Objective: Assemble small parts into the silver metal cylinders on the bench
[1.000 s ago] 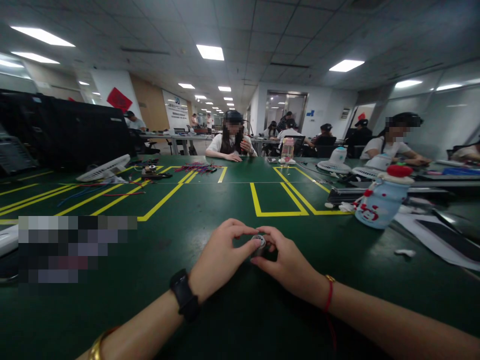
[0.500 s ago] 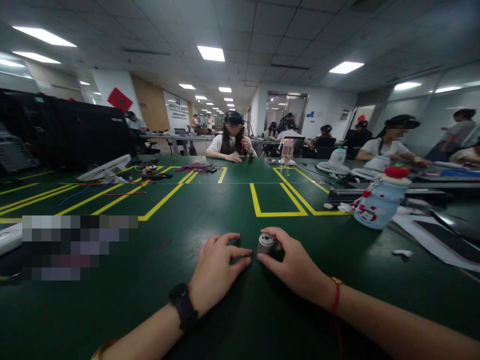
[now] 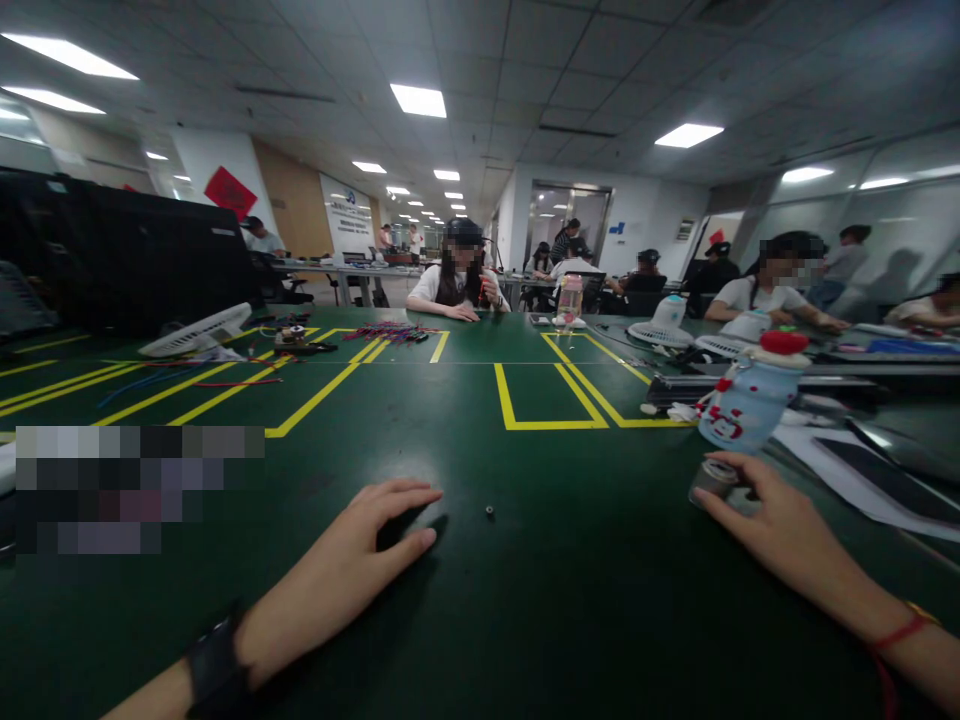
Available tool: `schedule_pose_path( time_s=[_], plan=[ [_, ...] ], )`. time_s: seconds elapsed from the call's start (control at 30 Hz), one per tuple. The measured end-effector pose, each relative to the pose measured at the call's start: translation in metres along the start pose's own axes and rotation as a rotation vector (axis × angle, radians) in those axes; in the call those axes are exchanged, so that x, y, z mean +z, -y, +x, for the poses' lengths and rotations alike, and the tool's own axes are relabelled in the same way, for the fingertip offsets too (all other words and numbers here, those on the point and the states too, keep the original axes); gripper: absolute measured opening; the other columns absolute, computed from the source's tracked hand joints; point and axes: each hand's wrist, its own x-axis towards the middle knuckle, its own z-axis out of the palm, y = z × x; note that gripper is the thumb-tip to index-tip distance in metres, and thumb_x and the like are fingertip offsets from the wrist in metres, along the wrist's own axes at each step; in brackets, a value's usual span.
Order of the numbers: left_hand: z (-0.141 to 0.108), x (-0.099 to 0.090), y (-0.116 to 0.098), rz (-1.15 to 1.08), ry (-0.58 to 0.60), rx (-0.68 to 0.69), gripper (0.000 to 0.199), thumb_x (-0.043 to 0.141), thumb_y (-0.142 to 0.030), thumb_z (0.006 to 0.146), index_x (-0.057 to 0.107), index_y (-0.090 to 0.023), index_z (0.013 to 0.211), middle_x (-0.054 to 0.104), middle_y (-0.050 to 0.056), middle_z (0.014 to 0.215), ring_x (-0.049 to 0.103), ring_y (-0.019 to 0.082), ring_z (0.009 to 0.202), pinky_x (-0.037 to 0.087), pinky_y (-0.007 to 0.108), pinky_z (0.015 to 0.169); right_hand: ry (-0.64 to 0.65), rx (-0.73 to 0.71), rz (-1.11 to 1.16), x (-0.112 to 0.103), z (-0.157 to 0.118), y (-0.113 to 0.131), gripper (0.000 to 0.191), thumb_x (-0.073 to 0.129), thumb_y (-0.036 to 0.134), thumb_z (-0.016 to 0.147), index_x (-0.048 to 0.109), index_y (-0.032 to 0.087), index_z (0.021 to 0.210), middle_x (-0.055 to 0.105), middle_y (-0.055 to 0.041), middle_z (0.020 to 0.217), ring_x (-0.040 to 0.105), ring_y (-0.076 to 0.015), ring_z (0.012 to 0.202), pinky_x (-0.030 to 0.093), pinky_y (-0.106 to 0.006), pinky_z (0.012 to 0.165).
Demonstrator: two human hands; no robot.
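Observation:
My right hand (image 3: 776, 525) grips a short grey metal cylinder (image 3: 712, 482), which looks like a small motor, between thumb and fingers. It is low over the table or resting on it, just in front of a light blue water bottle (image 3: 750, 400). My left hand (image 3: 367, 545), with a black watch (image 3: 217, 668) at its wrist, hovers low over the green table with thumb and fingers apart and nothing in them. Right of its fingertips lies a tiny ring-like metal part (image 3: 490, 511), by itself on the table (image 3: 525, 620).
Yellow tape lines (image 3: 555, 425) mark the table. Farther off lie a pile of coloured wires (image 3: 394, 333) and a white fan (image 3: 196, 332). Papers and a dark flat device (image 3: 885, 478) are at the right. A co-worker (image 3: 461, 275) sits across the table.
My right hand has carried the metal cylinder far to the right, beside the bottle. My left hand has drawn back leftward, and the tiny ring-like part now shows on the table.

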Motion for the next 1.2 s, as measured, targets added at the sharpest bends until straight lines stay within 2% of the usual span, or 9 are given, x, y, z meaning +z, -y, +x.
schedule_pose_path(
  time_s=[0.1,0.2,0.4,0.53,0.63,0.8,0.93,1.03,1.2],
  plan=[
    [-0.001,0.006,-0.002,0.017,0.000,0.012,0.039,0.053,-0.046,0.082,0.056,-0.034,0.119,0.054,0.002,0.128,0.050,0.027,0.117,0.038,0.047,0.100,-0.165,-0.054,-0.116,-0.001,-0.002,0.014,0.070,0.054,0.063,0.067,0.044,0.018,0.121,0.055,-0.0150,0.115,0.050,-0.0346,0.106,0.039,-0.051,0.085],
    [0.000,0.009,-0.002,0.028,0.015,0.025,0.041,0.054,-0.047,0.081,0.056,-0.032,0.119,0.053,0.004,0.129,0.047,0.028,0.118,0.036,0.050,0.101,-0.256,-0.249,-0.160,0.004,-0.007,0.054,0.065,0.054,0.059,0.070,0.046,0.021,0.122,0.049,-0.0126,0.124,0.041,-0.0351,0.114,0.031,-0.052,0.090],
    [0.001,0.008,0.002,0.073,0.043,0.046,0.040,0.056,-0.046,0.080,0.055,-0.033,0.118,0.051,0.002,0.129,0.044,0.026,0.120,0.034,0.047,0.102,0.181,-0.628,0.086,0.046,-0.020,0.176,0.037,0.053,0.044,0.080,0.056,0.034,0.116,0.050,-0.0044,0.126,0.041,-0.0266,0.112,0.030,-0.046,0.089],
    [0.000,0.008,0.003,0.090,0.052,0.045,0.039,0.057,-0.046,0.080,0.056,-0.033,0.117,0.051,0.002,0.129,0.044,0.026,0.120,0.035,0.045,0.102,0.258,-0.688,0.167,0.058,-0.016,0.211,0.020,0.049,0.040,0.084,0.065,0.033,0.094,0.058,-0.0001,0.111,0.046,-0.0214,0.103,0.030,-0.043,0.087],
    [-0.001,0.007,0.001,0.084,0.059,0.041,0.038,0.056,-0.046,0.080,0.056,-0.034,0.117,0.050,0.002,0.129,0.044,0.025,0.119,0.035,0.044,0.102,0.147,-0.641,0.156,0.037,-0.003,0.188,0.020,0.046,0.036,0.086,0.063,0.028,0.091,0.061,-0.0010,0.102,0.050,-0.0190,0.098,0.032,-0.041,0.087],
    [-0.001,0.008,-0.003,0.079,0.057,0.030,0.036,0.056,-0.044,0.081,0.056,-0.036,0.116,0.049,0.000,0.129,0.044,0.025,0.120,0.035,0.044,0.102,-0.167,-0.414,-0.091,-0.021,0.023,0.088,0.027,0.046,0.042,0.081,0.061,0.021,0.088,0.063,-0.0073,0.095,0.055,-0.0230,0.090,0.039,-0.039,0.080],
    [-0.001,0.008,-0.006,0.083,0.052,0.027,0.036,0.056,-0.043,0.081,0.056,-0.035,0.116,0.049,0.001,0.130,0.044,0.025,0.120,0.035,0.044,0.102,-0.100,-0.159,-0.215,-0.041,0.024,0.024,0.033,0.046,0.048,0.079,0.064,0.021,0.087,0.065,-0.0102,0.090,0.059,-0.0253,0.078,0.042,-0.038,0.068],
    [-0.001,0.008,-0.007,0.100,0.046,0.033,0.035,0.056,-0.042,0.081,0.056,-0.035,0.116,0.049,0.001,0.129,0.044,0.025,0.119,0.036,0.045,0.102,-0.025,-0.087,-0.190,-0.038,0.021,0.008,0.035,0.046,0.050,0.079,0.066,0.023,0.090,0.066,-0.0077,0.090,0.060,-0.0254,0.078,0.044,-0.037,0.066],
    [-0.002,0.009,-0.006,0.119,0.039,0.044,0.035,0.056,-0.040,0.082,0.056,-0.034,0.116,0.050,0.001,0.129,0.045,0.024,0.119,0.036,0.045,0.101,-0.071,-0.036,-0.170,-0.036,0.019,0.013,0.042,0.045,0.055,0.077,0.066,0.021,0.090,0.067,-0.0085,0.089,0.060,-0.0267,0.077,0.045,-0.038,0.064]
  ],
)
